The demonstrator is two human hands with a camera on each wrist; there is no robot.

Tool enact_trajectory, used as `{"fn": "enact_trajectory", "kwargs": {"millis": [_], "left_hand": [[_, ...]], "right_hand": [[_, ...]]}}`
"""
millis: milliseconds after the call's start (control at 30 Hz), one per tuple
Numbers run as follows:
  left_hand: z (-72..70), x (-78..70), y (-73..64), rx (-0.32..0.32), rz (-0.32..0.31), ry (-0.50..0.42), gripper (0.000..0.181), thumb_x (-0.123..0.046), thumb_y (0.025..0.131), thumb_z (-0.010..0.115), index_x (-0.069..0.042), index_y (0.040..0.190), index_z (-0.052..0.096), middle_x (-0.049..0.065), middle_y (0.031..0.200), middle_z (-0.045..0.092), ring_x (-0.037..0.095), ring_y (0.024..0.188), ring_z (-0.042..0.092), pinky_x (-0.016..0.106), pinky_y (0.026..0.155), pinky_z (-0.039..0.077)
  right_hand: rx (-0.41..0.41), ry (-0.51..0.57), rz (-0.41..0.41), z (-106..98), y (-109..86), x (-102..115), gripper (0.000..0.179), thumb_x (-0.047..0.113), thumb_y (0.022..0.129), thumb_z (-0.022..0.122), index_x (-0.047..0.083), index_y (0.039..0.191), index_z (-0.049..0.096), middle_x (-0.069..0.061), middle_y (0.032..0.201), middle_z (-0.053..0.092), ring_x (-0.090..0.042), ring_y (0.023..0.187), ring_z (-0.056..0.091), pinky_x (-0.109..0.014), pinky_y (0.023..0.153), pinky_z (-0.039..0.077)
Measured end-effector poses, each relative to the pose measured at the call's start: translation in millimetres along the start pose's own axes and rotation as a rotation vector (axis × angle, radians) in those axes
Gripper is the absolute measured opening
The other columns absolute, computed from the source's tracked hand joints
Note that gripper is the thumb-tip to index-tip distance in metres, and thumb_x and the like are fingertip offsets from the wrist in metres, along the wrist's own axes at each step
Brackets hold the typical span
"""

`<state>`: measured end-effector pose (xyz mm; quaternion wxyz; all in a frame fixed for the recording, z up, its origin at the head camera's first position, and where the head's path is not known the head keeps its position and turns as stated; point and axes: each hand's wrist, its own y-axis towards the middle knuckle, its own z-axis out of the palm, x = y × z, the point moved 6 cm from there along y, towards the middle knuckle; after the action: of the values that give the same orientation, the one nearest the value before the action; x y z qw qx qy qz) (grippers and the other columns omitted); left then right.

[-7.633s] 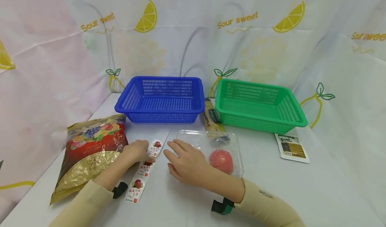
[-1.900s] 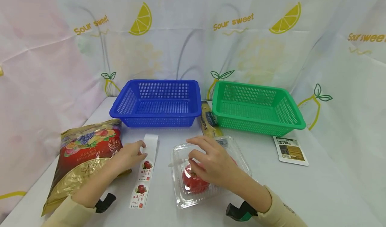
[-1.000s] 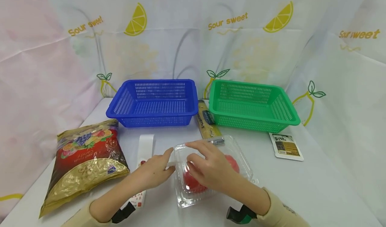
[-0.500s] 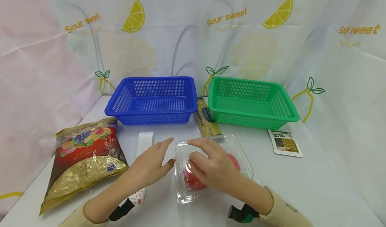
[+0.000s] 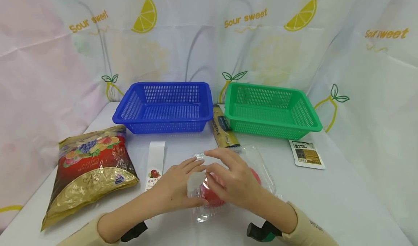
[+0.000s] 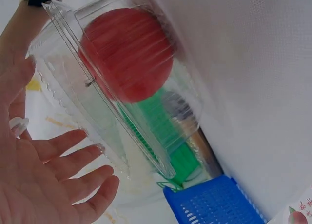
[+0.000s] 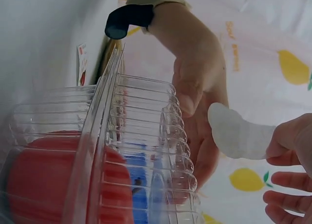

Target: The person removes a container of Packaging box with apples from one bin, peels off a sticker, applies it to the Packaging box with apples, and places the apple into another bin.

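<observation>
My right hand (image 5: 235,180) pinches a peeled sticker label (image 7: 239,133) between thumb and index finger; its pale back shows in the right wrist view. This hand is above a clear plastic clamshell box (image 5: 262,166), which is closed over round red fruit (image 6: 126,55). My left hand (image 5: 177,188) is at the box's left side, fingers spread and thumb apart, holding nothing. In the right wrist view, the left palm (image 7: 200,131) faces the box. Partly hidden behind the left forearm lies a strip of fruit labels (image 5: 156,157), its upper part bare white backing.
A candy bag (image 5: 93,169) lies at left. Behind stand a blue basket (image 5: 166,126) and a green basket (image 5: 274,128). A spaghetti packet (image 5: 223,130) lies between them, beyond the box. A flat white-edged pouch (image 5: 306,154) is at right.
The left hand has gone from the label strip to the box's left side, its fingers spreading. The box has shifted and turned since the earliest frame. The right hand keeps the sticker over the box.
</observation>
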<state>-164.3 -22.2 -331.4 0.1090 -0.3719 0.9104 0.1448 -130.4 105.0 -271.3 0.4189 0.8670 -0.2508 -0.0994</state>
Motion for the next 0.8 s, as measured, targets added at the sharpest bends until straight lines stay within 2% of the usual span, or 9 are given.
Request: {"fn": "enact_trajectory", "kwargs": {"millis": [100,200,300,433,600,800], "left_hand": [[5.9,-8.4,-3.6,0.004,0.05,-0.008,0.084,-0.062,0.065,0.07,-0.013,0.131,0.049,0.0,0.13,0.052,0.026,0.128,0.036,0.046,0.088,0.042],[12.2,-16.4,-7.6,0.029,0.089,0.028,0.093,-0.069,0.06,0.069,-0.014,0.132,0.046,0.001,0.128,0.053,0.031,0.128,0.035,0.044,0.09,0.041],[14.3,-20.1,-9.6,0.018,0.11,0.097,0.098,-0.069,0.056,0.072,-0.012,0.132,0.047,0.005,0.127,0.053,0.035,0.128,0.033,0.044,0.091,0.04],[14.1,-18.9,-8.8,-0.016,0.101,0.136,0.097,-0.06,0.052,0.078,-0.011,0.13,0.047,0.006,0.13,0.051,0.032,0.127,0.036,0.04,0.085,0.042],[13.6,-15.5,-6.2,-0.037,0.084,0.153,0.094,-0.056,0.05,0.079,-0.009,0.126,0.049,0.011,0.131,0.049,0.03,0.125,0.039,0.039,0.076,0.044],[10.8,-9.1,-4.2,-0.046,0.039,0.147,0.091,-0.053,0.049,0.08,-0.006,0.122,0.054,0.015,0.13,0.049,0.033,0.122,0.041,0.042,0.077,0.044]], "right_hand": [[-0.007,0.0,-0.006,0.2,-1.3,0.9,0.007,0.012,0.082,0.057,0.008,0.078,0.062,-0.011,0.112,0.058,-0.025,0.103,0.055,-0.037,0.091,0.044],[-0.005,-0.006,-0.006,0.5,-1.8,1.6,0.005,0.011,0.081,0.059,0.009,0.078,0.062,-0.011,0.112,0.058,-0.025,0.103,0.055,-0.036,0.091,0.045],[-0.004,-0.012,-0.019,0.7,-1.8,2.5,0.003,0.01,0.078,0.061,0.009,0.081,0.063,-0.011,0.112,0.058,-0.024,0.102,0.055,-0.035,0.091,0.045],[0.001,-0.007,-0.021,1.0,-3.1,3.1,0.007,0.011,0.081,0.059,0.008,0.084,0.064,-0.011,0.112,0.058,-0.024,0.103,0.055,-0.035,0.091,0.045],[-0.004,-0.007,-0.015,0.5,-4.7,3.2,0.012,0.014,0.086,0.053,0.008,0.078,0.061,-0.012,0.112,0.058,-0.024,0.103,0.056,-0.036,0.091,0.045],[-0.008,0.007,-0.024,-1.1,-8.2,3.8,0.008,0.013,0.083,0.058,0.008,0.084,0.065,-0.012,0.11,0.059,-0.024,0.103,0.056,-0.036,0.09,0.046]]}}
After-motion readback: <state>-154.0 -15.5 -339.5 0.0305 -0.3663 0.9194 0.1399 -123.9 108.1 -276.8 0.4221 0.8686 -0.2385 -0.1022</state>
